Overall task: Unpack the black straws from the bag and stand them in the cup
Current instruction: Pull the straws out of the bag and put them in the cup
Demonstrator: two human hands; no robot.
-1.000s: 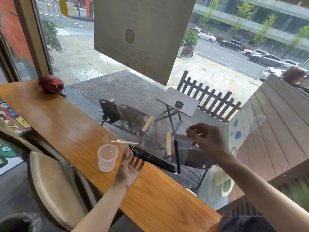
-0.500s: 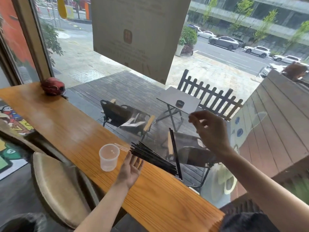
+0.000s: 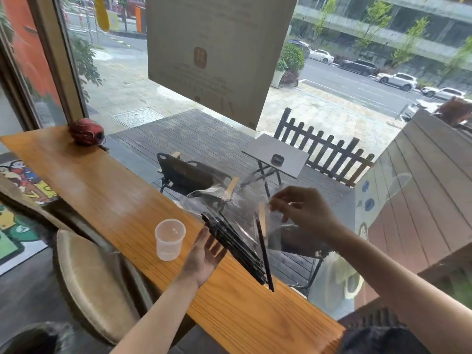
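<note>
Right hand (image 3: 304, 213) is up above the bench (image 3: 107, 195), fingertips pinching the clear plastic bag (image 3: 245, 200) by its upper edge. Left hand (image 3: 204, 254) waits below with fingers spread flat, palm against the sliding bundle of black straws (image 3: 235, 247). The straws lie slanted, their lower ends resting near the bench's far edge, one straw (image 3: 263, 254) standing apart from the rest, more upright. I'd judge these light, stiff and slick, liable to scatter or roll off that edge; best gathered round the middle of the bundle in one closed fist. The film looks limp and slippery, so a pinch at the rim suits it. The translucent plastic cup (image 3: 169, 238) stands upright just beside the left hand, and it looks empty, no straw in it yet. Light cup, too: a careless load could tip it.
</note>
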